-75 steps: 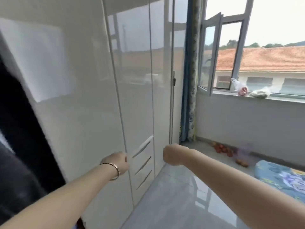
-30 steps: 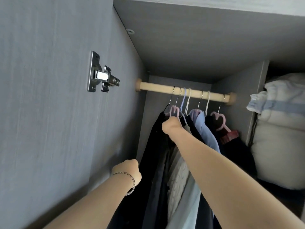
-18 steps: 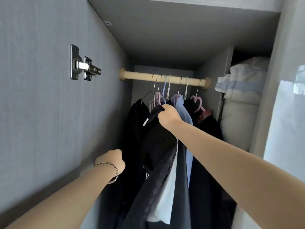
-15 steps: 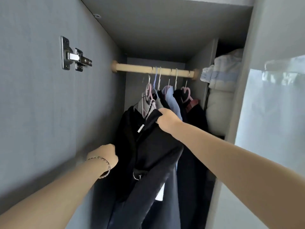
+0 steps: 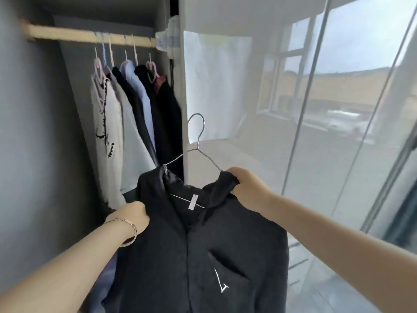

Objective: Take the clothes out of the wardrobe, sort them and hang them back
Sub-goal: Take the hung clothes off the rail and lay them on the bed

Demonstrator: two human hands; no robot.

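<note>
A black shirt [image 5: 203, 251] on a thin metal hanger [image 5: 197, 141] is out of the wardrobe, in front of me. My right hand [image 5: 244, 185] grips its collar and the hanger's right shoulder. My left hand [image 5: 133, 216], with a bracelet at the wrist, holds the shirt's left shoulder. Behind, several garments still hang from the wooden rail [image 5: 90, 37]: a white jacket with black trim [image 5: 108, 136], a dark one, a light blue shirt [image 5: 144, 102] and black clothes [image 5: 167, 114] on pink hangers.
The wardrobe's grey inner wall [image 5: 33, 132] is at the left. A glossy white door [image 5: 248, 109] stands at the right and mirrors a window. Folded bedding [image 5: 170, 35] shows past the divider. Pale floor [image 5: 316, 279] lies at the lower right.
My right hand has lifted the black shirt with its hanger off the rail and pulled it out towards me. My left hand has taken hold of the shirt's shoulder. The view has turned right.
</note>
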